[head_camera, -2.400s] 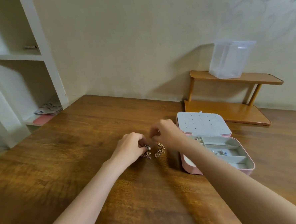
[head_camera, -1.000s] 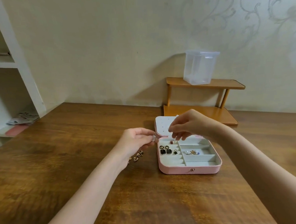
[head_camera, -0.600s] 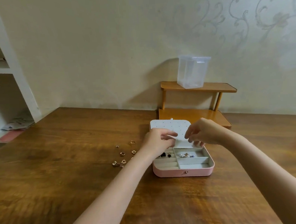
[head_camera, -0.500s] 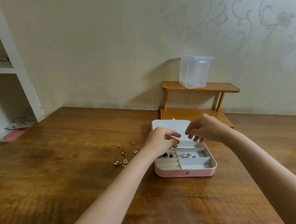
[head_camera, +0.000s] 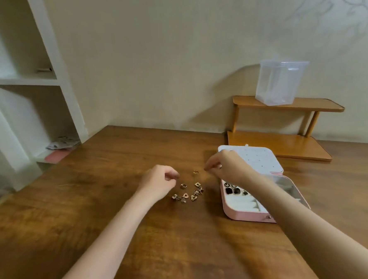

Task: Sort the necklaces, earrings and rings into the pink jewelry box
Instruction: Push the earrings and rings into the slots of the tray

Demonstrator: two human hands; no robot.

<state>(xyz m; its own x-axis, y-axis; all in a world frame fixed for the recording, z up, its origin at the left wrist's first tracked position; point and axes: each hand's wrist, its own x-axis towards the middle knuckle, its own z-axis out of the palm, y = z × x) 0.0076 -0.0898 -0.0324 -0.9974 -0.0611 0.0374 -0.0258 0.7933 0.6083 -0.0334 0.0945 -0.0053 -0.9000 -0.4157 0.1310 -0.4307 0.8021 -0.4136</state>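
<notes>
- Both hands are over the worktop, hovering around a little scatter of gold earrings.
- Left hand is loosely curled just left of the pile, can't tell if it's holding anything.
- Right hand has its fingers pinched together beside a gold ring lying on the wood, looks apart from it.
- Pink box sits open on the right, dotted white lid flipped back, dark studs in the left slots.
- Wooden rack behind it with a clear tub on top.
- White shelves far left.
</notes>
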